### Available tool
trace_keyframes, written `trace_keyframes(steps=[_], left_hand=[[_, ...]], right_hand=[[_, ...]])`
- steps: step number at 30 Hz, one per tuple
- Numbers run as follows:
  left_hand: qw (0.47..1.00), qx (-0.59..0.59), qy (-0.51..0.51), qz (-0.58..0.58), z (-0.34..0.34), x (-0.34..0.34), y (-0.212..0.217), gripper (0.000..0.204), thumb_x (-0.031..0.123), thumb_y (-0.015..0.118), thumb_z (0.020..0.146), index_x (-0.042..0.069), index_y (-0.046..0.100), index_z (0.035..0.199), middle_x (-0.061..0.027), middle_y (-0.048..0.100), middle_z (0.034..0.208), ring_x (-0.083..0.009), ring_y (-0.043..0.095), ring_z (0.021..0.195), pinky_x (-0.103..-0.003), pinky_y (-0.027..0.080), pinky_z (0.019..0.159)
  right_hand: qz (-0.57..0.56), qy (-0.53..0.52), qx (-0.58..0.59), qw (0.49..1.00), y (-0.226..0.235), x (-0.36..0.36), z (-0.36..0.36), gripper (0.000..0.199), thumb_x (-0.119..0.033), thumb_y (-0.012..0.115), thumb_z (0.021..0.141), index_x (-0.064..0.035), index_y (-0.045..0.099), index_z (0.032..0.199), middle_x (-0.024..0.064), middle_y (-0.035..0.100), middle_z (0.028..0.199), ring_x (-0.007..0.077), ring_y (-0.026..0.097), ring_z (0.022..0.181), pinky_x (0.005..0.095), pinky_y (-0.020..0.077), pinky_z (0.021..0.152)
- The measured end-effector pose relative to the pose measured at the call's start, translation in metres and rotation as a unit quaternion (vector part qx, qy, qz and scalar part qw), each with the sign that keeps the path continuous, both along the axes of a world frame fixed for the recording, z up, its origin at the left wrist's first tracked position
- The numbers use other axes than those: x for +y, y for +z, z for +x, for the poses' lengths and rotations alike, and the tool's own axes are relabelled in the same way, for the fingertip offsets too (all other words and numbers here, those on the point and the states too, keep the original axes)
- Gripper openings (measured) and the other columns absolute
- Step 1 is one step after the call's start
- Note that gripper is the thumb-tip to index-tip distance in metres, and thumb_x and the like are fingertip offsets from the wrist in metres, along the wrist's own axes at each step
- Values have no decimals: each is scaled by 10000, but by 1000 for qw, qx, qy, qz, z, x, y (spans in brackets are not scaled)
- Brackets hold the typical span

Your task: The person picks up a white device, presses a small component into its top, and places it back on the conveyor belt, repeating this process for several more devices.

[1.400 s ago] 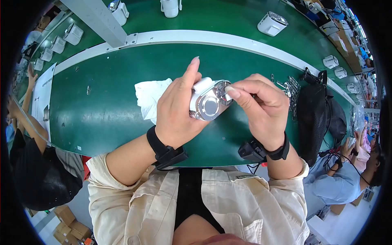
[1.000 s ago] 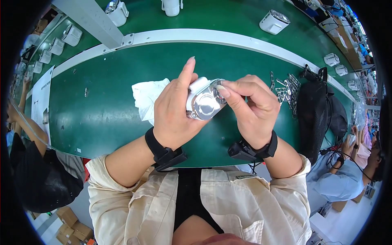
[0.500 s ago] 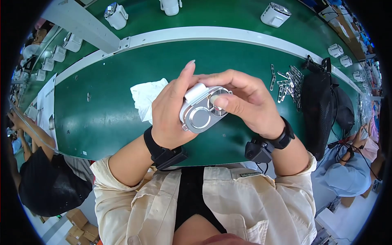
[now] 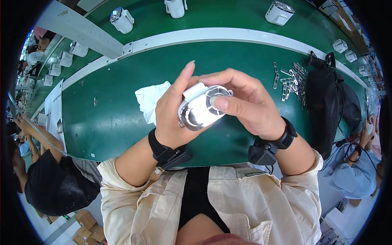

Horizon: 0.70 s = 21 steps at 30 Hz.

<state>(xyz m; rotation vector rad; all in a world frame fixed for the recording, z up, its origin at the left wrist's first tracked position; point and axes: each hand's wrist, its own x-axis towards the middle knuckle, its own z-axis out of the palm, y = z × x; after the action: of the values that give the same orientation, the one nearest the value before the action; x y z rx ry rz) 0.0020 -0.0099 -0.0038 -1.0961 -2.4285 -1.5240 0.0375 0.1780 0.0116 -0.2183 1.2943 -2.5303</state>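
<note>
My left hand (image 4: 173, 112) grips a small white device with a round silver face (image 4: 199, 110), holding it above the green work surface (image 4: 118, 110). My right hand (image 4: 245, 102) wraps over its right side, and the thumb presses on the round face. A crumpled white cloth (image 4: 149, 100) lies on the surface just left of my left hand. Both wrists carry black bands.
A pile of small metal clips (image 4: 292, 77) lies to the right, next to a black bag (image 4: 326, 106). Several white devices (image 4: 121, 19) stand on the belt beyond the white rail (image 4: 212, 34). Other people sit at left (image 4: 49, 179) and right (image 4: 351, 171).
Both hands have turned the white device so its round face tilts more toward me. My right thumb has shifted onto the face. The hands stay over the same spot.
</note>
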Motion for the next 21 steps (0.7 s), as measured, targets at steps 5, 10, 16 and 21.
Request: trace_keyframes(steps=[5, 10, 16, 21], left_hand=[[998, 50, -20, -22, -3, 2, 4, 978, 74, 846, 650, 11, 284, 1447, -165, 622, 1163, -246, 636, 1045, -334, 501, 887], [999, 48, -24, -3, -2, 3, 4, 969, 68, 839, 657, 11, 282, 1448, -166, 628, 1154, -249, 637, 1043, -336, 502, 886], [998, 45, -7, 31, -1, 1, -3, 966, 70, 835, 668, 11, 268, 1448, -175, 605, 1189, -245, 630, 1052, -337, 499, 893], [999, 7, -13, 46, 3, 4, -2, 965, 64, 830, 676, 16, 257, 1450, -179, 585, 1216, -244, 621, 1061, -338, 499, 895]], right_hand=[[25, -6, 42, 999, -5, 2, -2, 280, -63, 629, 879, -17, 566, 1149, 139, 585, 1230, 209, 573, 1115, 339, 469, 944], [82, -6, 93, 992, 0, 3, -1, 269, -58, 618, 882, -18, 559, 1141, 145, 572, 1249, 219, 558, 1139, 349, 456, 963], [-65, 26, -32, 997, 10, -3, 0, 279, -76, 599, 903, -35, 534, 1171, 156, 532, 1298, 231, 542, 1157, 365, 444, 980], [-30, -3, 51, 998, -6, -7, 1, 271, -94, 586, 922, -47, 525, 1181, 154, 511, 1324, 230, 528, 1170, 369, 439, 976]])
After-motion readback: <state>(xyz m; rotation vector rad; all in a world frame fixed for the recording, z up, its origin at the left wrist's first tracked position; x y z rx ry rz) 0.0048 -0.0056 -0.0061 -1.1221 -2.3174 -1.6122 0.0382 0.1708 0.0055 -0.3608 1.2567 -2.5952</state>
